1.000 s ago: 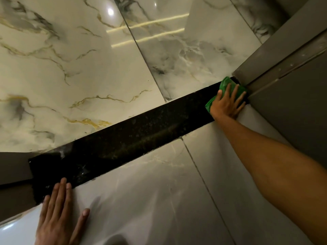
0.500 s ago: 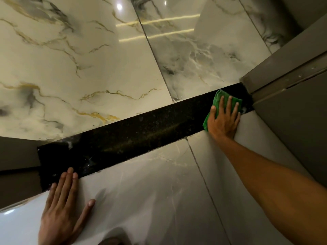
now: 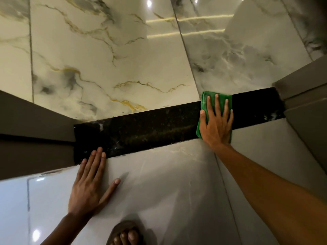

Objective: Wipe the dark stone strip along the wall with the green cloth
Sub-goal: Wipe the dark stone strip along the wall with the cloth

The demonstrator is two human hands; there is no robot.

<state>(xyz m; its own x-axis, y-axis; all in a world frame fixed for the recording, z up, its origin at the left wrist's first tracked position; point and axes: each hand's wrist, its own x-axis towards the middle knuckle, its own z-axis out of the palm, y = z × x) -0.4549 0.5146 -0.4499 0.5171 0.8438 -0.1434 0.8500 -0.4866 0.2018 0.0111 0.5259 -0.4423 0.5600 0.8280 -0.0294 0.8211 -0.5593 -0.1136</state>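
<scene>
R hand (image 3: pixel 216 127), fingers spread flat, arm extended, presses a folded green cloth (image 3: pixel 219 98) onto the dark speckled stone strip (image 3: pixel 150 128), palm down, not clenched, near the strip's right end. L hand (image 3: pixel 88 184) lies open and flat on a glossy grey floor tile (image 3: pixel 168 183), fingertips overlapping the strip's near edge. Strip runs lengthwise left to right, rising slightly rightward, betw. grey door frames (image 3: pixel 35 138), w/ gold-veined white marble tiles (image 3: pixel 106 59) beyond. Sandalled foot (image 3: pixel 125 234) at bottom.

Dark stone strip (image 3: pixel 150 131) is running left to right between glossy marble tiles (image 3: pixel 109 68) behind and grey tiles (image 3: pixel 168 183) in front. Folded green cloth (image 3: pixel 205 99) is lying on the strip's right part, under the right hand (image 3: pixel 216 124). Left hand (image 3: pixel 88 184) is lying flat on the grey tiles, fingertips (image 3: pixel 99 151) overlapping the strip's left end. Sandalled foot (image 3: pixel 125 234) is showing before it.
</scene>
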